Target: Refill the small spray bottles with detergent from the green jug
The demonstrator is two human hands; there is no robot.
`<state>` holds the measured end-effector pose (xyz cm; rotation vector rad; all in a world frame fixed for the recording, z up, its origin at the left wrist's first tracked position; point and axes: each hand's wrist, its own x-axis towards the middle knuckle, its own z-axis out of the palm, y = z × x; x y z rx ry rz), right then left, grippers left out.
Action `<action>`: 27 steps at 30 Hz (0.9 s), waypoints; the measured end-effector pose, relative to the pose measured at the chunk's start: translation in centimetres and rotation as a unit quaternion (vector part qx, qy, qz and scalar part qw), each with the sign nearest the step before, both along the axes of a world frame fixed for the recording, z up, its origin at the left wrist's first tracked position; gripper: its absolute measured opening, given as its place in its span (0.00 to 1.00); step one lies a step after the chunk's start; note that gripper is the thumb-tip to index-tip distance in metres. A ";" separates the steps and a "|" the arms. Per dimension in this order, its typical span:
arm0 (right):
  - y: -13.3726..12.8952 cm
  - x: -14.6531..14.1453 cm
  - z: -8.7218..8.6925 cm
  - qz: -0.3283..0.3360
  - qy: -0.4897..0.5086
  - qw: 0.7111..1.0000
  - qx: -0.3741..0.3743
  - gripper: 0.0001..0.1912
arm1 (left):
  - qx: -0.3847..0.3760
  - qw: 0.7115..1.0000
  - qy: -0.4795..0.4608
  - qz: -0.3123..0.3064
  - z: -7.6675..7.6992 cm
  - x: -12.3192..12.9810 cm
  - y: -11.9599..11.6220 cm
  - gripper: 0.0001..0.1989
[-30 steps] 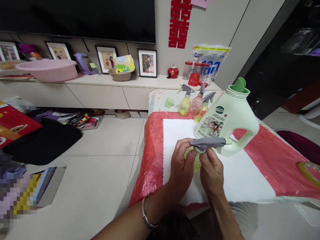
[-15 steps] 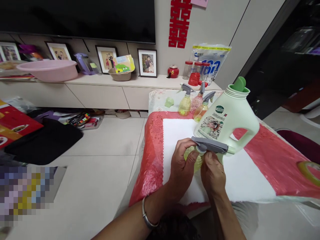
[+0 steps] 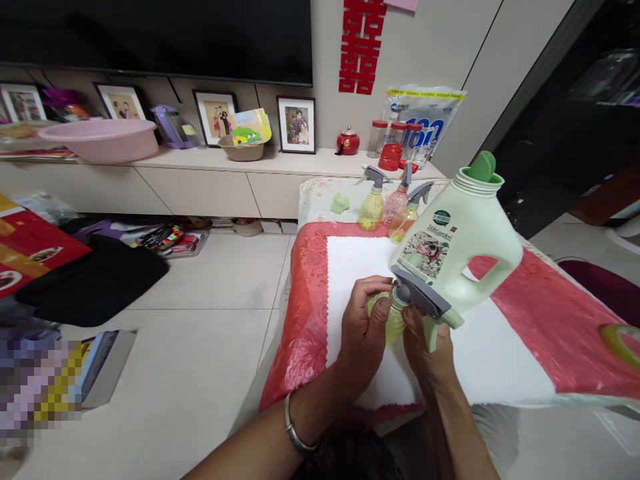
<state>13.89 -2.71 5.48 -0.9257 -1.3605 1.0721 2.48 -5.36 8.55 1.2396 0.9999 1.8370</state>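
"Fingers?"
"Left hand [image 3: 363,327]: fingers [image 3: 367,287] wrapped round the yellow spray bottle [image 3: 394,325]. Right hand [image 3: 434,357]: fingers pinched at its neck, partly hidden by the grey spray head [image 3: 421,292]."
"And the bottle's place?"
"Between the hands, above the white mat."
"Edges and room, then?"
"One worktop [image 3: 307,320], red-covered: left edge well apart from the left hand, near edge by the forearms. One white mat [image 3: 505,373], scalloped, spreading out on both sides of the hands."
"What stands about?"
"One pale green jug [image 3: 467,230], upright, just beyond the right hand and in the way there. Three spray bottles [image 3: 371,210], upright, clustered by the jug's far left side. One yellow roll [image 3: 619,348], far right. One small green piece [image 3: 340,203], left of the cluster."
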 end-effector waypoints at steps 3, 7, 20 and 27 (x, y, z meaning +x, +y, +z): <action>0.0 0.2 0.6 0.008 0.007 1.000 -0.010 0.26 | 0.002 1.000 -0.006 -0.006 -0.1 0.1 0.0 0.06; -0.4 0.4 1.5 0.012 -0.025 0.999 -0.031 0.24 | 0.006 1.000 -0.011 -0.007 0.0 0.2 0.0 0.07; -0.2 0.5 0.7 0.041 0.069 0.996 -0.047 0.27 | 0.046 0.999 0.006 -0.005 0.0 0.1 0.2 0.07; 0.1 0.5 0.9 0.078 0.108 0.989 -0.058 0.21 | 0.034 0.999 -0.014 -0.010 0.2 0.1 -0.1 0.07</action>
